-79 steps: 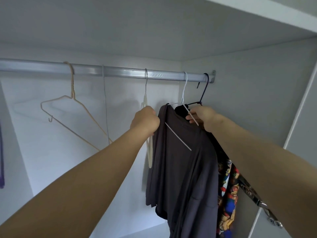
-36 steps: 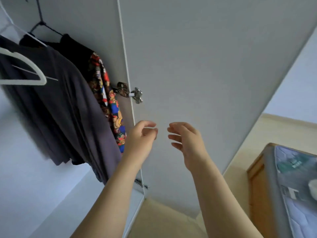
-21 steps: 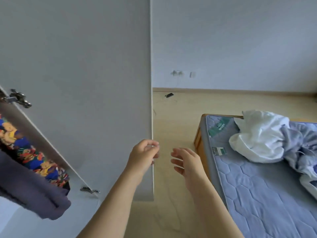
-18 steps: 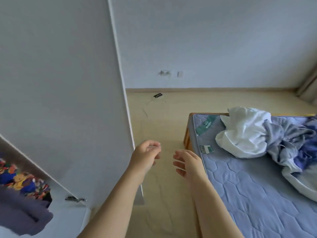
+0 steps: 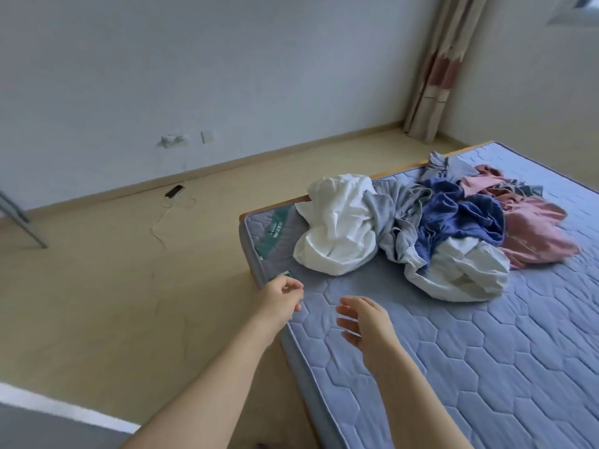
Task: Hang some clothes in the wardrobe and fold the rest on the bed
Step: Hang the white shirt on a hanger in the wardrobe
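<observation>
A heap of loose clothes lies on the bare blue quilted mattress (image 5: 453, 367): a white garment (image 5: 337, 231) nearest the corner, a grey one (image 5: 392, 209), a dark blue one (image 5: 460, 218), a pink one (image 5: 534, 228) and another white piece (image 5: 460, 273). My left hand (image 5: 282, 298) hovers over the mattress edge with fingers loosely curled, holding nothing. My right hand (image 5: 364, 322) is above the mattress, fingers relaxed and empty. Both hands are short of the heap. The wardrobe is out of view.
A wooden bed frame (image 5: 275, 207) edges the mattress. On the beige floor a black phone (image 5: 174, 191) with a white cable (image 5: 162, 222) lies by the wall. A grey metal leg (image 5: 22, 226) stands at far left. A curtain (image 5: 434, 69) hangs in the corner.
The view has swung from the wardrobe rail and hung dark shirt, past the open door, to the bed. Both hands let go of the hangers and now hover empty.
</observation>
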Demonstrator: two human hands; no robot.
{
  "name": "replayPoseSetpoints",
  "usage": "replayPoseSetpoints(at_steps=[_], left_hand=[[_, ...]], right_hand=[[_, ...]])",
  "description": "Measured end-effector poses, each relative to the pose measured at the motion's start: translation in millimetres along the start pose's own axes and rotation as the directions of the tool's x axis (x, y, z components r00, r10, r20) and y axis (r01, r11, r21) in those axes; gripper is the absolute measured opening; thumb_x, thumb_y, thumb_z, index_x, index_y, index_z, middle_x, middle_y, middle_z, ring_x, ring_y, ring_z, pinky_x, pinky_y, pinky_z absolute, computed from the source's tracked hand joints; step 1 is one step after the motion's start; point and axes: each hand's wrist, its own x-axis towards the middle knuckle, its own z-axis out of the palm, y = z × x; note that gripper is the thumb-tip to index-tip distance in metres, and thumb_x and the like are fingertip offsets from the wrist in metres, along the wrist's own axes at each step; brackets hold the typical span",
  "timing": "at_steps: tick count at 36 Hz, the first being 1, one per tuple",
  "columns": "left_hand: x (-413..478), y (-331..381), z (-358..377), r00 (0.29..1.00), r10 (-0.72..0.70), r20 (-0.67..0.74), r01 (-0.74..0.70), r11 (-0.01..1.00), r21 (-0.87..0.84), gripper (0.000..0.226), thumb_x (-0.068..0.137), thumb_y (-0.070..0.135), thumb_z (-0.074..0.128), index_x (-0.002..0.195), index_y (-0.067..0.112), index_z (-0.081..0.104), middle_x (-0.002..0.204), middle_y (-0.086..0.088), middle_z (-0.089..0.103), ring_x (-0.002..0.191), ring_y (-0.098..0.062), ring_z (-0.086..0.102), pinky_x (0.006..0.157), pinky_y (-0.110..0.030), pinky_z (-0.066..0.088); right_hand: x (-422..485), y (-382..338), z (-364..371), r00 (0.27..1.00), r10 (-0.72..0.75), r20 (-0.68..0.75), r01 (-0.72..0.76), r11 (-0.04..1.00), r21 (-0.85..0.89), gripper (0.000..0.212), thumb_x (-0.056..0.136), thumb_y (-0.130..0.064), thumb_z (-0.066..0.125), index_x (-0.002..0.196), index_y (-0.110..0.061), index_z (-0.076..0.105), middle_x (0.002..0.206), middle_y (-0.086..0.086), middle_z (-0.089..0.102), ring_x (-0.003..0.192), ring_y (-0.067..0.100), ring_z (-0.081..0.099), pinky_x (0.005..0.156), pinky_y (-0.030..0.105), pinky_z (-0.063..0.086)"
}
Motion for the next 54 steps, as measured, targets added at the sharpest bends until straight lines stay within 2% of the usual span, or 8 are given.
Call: replayPoseSetpoints(at_steps=[13,25,32,34,37,40,48,54], left_hand=[[179,6,35,0.978,-0.156,0.135,0.133,0.977,0.166,0.017,0.089,0.007,0.046,0.082,0.019,0.056,0.078,-0.001,0.059,0.061,-0.013,0.054,0.046,-0.020,0.037],[360,-56,53,0.903,-0.427,0.034,0.421,0.900,0.115,0.019,0.093,0.006,0.042,0.081,0.015,0.054,0.071,-0.004,0.052,0.055,-0.015,0.047,0.045,-0.021,0.032],[426,-96,76,0.895,-0.438,-0.088,0.444,0.856,0.265,0.010,0.089,0.007,0.043,0.085,0.014,0.050,0.088,-0.011,0.051,0.071,-0.025,0.044,0.066,-0.037,0.047],[437,-102,86,0.879,-0.468,-0.091,0.476,0.851,0.221,0.011,0.089,0.004,0.043,0.096,0.010,0.050,0.094,-0.013,0.050,0.073,-0.026,0.044,0.062,-0.032,0.040],[451,-110,97,0.835,-0.546,-0.070,0.550,0.831,0.080,0.042,0.092,0.005,0.044,0.134,0.006,0.040,0.124,-0.016,0.050,0.101,-0.032,0.049,0.085,-0.038,0.046],[461,-118,103,0.788,-0.613,-0.047,0.611,0.790,-0.053,0.041,0.093,0.000,0.043,0.134,0.004,0.040,0.129,-0.016,0.049,0.101,-0.033,0.050,0.088,-0.042,0.049],[453,-103,101,0.914,-0.401,0.060,0.387,0.907,0.166,0.023,0.087,-0.006,0.044,0.082,0.009,0.061,0.078,-0.009,0.059,0.068,-0.020,0.052,0.054,-0.025,0.042],[409,-54,98,0.949,-0.230,0.216,0.193,0.965,0.180,0.011,0.084,0.001,0.061,0.077,0.010,0.063,0.077,-0.003,0.062,0.070,-0.016,0.053,0.061,-0.023,0.041]], right_hand=[[135,-32,4,0.975,0.145,-0.169,-0.142,0.989,0.031,0.010,0.092,-0.011,0.050,0.087,-0.011,0.058,0.080,0.005,0.058,0.068,0.019,0.051,0.059,0.026,0.040],[265,-14,22,0.902,0.311,-0.300,-0.300,0.950,0.083,0.008,0.091,-0.013,0.053,0.088,-0.010,0.060,0.085,0.009,0.060,0.072,0.021,0.054,0.063,0.028,0.043],[307,4,18,0.866,0.360,-0.346,-0.341,0.933,0.118,0.009,0.091,-0.012,0.053,0.087,-0.010,0.060,0.080,0.006,0.060,0.069,0.019,0.053,0.061,0.027,0.041],[315,11,19,0.856,0.378,-0.353,-0.354,0.926,0.132,0.009,0.091,-0.010,0.054,0.085,-0.008,0.060,0.077,0.006,0.059,0.066,0.019,0.052,0.059,0.027,0.040],[324,21,20,0.843,0.405,-0.353,-0.373,0.914,0.158,0.008,0.089,-0.008,0.054,0.083,-0.008,0.060,0.074,0.006,0.058,0.062,0.019,0.050,0.058,0.026,0.038],[328,30,21,0.837,0.418,-0.352,-0.383,0.908,0.169,0.009,0.089,-0.008,0.053,0.083,-0.008,0.060,0.074,0.007,0.059,0.062,0.018,0.050,0.057,0.026,0.038],[321,35,21,0.829,0.441,-0.345,-0.399,0.897,0.190,0.011,0.092,-0.010,0.053,0.085,-0.007,0.061,0.076,0.009,0.061,0.065,0.021,0.052,0.056,0.026,0.038],[289,11,12,0.862,0.379,-0.336,-0.341,0.925,0.166,0.014,0.093,-0.010,0.051,0.082,-0.007,0.061,0.077,0.010,0.061,0.066,0.021,0.052,0.056,0.026,0.038]])
